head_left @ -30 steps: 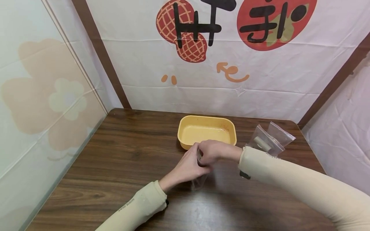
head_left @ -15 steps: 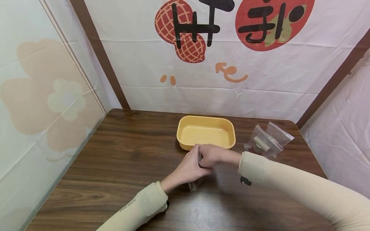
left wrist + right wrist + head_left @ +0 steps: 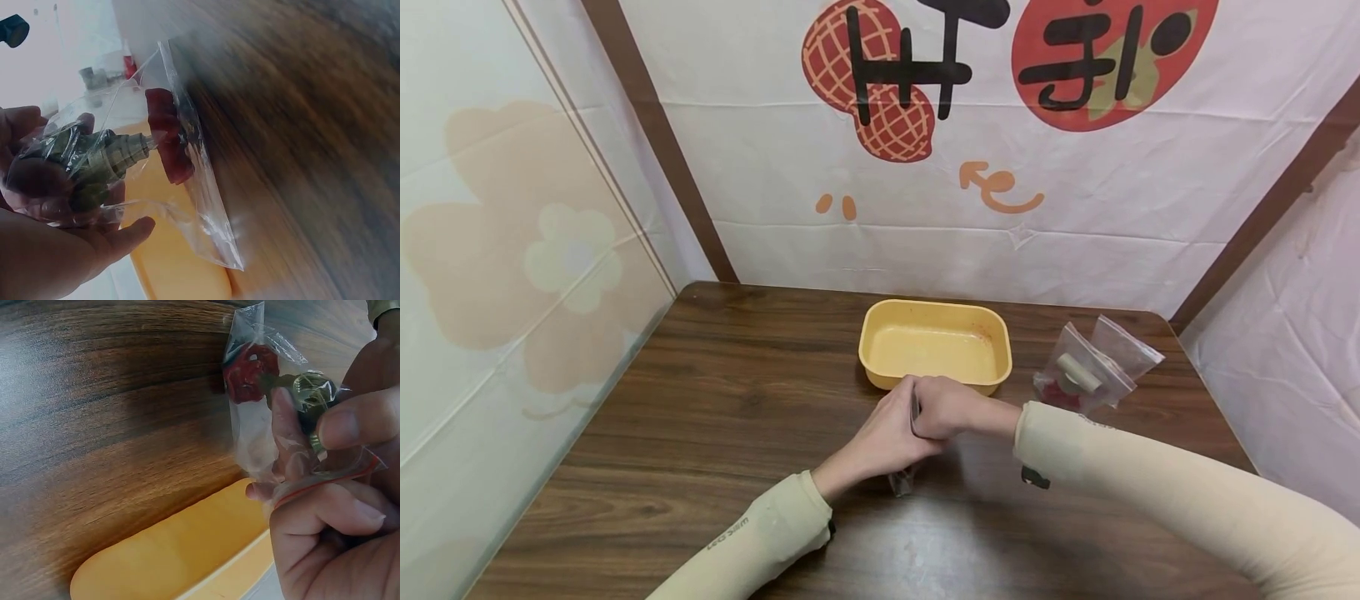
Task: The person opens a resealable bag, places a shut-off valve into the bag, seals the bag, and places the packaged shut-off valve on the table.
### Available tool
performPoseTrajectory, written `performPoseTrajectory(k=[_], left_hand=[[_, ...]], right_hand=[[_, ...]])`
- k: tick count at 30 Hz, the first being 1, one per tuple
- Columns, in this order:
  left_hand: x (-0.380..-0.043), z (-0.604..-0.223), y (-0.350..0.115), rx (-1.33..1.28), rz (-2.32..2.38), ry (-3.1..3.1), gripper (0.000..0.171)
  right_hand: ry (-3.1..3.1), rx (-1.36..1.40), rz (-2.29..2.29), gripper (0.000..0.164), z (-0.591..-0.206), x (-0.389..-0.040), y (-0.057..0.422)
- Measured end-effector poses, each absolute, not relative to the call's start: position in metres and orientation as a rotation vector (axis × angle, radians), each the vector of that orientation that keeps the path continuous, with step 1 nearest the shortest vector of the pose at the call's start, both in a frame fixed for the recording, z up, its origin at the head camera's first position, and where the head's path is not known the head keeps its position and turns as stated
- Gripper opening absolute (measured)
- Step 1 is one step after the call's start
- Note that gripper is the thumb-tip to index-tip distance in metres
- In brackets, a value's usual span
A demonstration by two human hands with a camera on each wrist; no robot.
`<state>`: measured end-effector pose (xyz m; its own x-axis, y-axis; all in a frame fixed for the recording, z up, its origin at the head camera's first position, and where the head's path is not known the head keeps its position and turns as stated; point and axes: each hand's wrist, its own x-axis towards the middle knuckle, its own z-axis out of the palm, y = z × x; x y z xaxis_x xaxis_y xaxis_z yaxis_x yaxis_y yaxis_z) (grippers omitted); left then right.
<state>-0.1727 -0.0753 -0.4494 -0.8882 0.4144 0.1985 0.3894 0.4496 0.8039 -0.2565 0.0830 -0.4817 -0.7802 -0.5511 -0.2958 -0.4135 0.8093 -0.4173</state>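
Note:
A brass-coloured valve with a red handwheel sits inside a clear zip bag. My left hand holds the bag around the valve body, fingers and thumb pressing through the plastic. My right hand, right against the left, has its fingers curled on the bag's mouth, where a red seal line shows in the right wrist view. From the head view, both hands cover most of the bag; only its lower corner appears beneath them.
Just beyond the hands stands a yellow plastic tub. To its right lie clear zip bags, one containing a pale cylindrical part and something red. The wooden table meets fabric walls at the back and sides.
The right hand has rolled slightly, lowering its wrist and drawing its fingers tighter against the left hand. Less of the bag shows below the hands, and its corner has shifted slightly left.

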Motion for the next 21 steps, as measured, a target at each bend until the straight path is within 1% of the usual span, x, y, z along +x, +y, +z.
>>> performPoseTrajectory(k=[1, 4, 6, 8, 9, 12, 15, 17, 21], left_hand=[[-0.173, -0.449, -0.076, 0.739, 1.459, 2.652, 0.063], [-0.173, -0.449, -0.076, 0.744, 1.459, 2.655, 0.062], [-0.172, -0.448, -0.076, 0.743, 1.46, 2.654, 0.059], [-0.172, -0.447, -0.077, 0.733, 1.465, 2.651, 0.056], [-0.172, -0.446, -0.077, 0.725, 1.47, 2.65, 0.055], [-0.173, -0.445, -0.077, 0.704, 1.484, 2.674, 0.049], [-0.173, -0.444, -0.078, 0.678, 1.514, 2.708, 0.045], [-0.173, -0.443, -0.078, 0.663, 1.533, 2.717, 0.043], [-0.173, -0.441, -0.081, 0.659, 1.54, 2.714, 0.045]], right_hand=[[2.595, -0.716, -0.452, 0.009, -0.482, -0.257, 0.082], [2.595, -0.681, -0.442, 0.009, -0.446, -0.237, 0.076], [2.574, -0.664, -0.44, 0.008, -0.41, -0.22, 0.072], [2.555, -0.699, -0.451, 0.013, -0.379, -0.203, 0.071], [2.534, -0.719, -0.468, 0.017, -0.371, -0.2, 0.073], [2.469, -0.793, -0.531, 0.028, -0.358, -0.195, 0.079], [2.426, -0.857, -0.61, 0.034, -0.346, -0.188, 0.085], [2.421, -0.921, -0.644, 0.036, -0.341, -0.185, 0.09], [2.425, -1.014, -0.659, 0.029, -0.338, -0.182, 0.098]])
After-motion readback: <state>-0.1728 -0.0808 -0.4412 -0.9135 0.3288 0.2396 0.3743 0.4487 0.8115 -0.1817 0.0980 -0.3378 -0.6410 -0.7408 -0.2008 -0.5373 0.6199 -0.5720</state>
